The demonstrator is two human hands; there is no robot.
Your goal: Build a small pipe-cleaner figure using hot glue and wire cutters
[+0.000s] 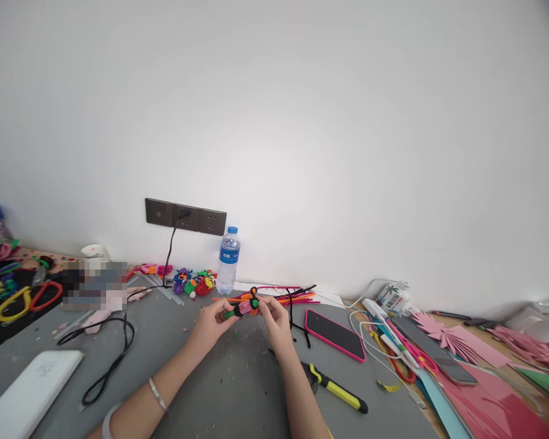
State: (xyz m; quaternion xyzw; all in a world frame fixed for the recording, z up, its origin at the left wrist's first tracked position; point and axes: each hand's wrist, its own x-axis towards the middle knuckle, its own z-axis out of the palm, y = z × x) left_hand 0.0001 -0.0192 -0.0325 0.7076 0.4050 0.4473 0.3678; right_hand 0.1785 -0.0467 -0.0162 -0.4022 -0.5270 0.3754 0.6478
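My left hand (211, 322) and my right hand (274, 317) meet over the grey table (238, 384), fingers pinched on a small pipe-cleaner figure (246, 306) in pink, green, orange and black. Each hand grips one end of it. A black pipe cleaner (291, 308) trails from the figure beside my right hand. Just behind lie loose pink and orange pipe cleaners (297, 297). Small bits of trimmings dot the table under my hands.
A phone in a pink case (335, 335) and a yellow-black utility knife (338, 390) lie right of my hands. A water bottle (228, 260), finished figures (194, 283), a black cable (114, 360), a white pad (27, 390), pink paper (462, 341).
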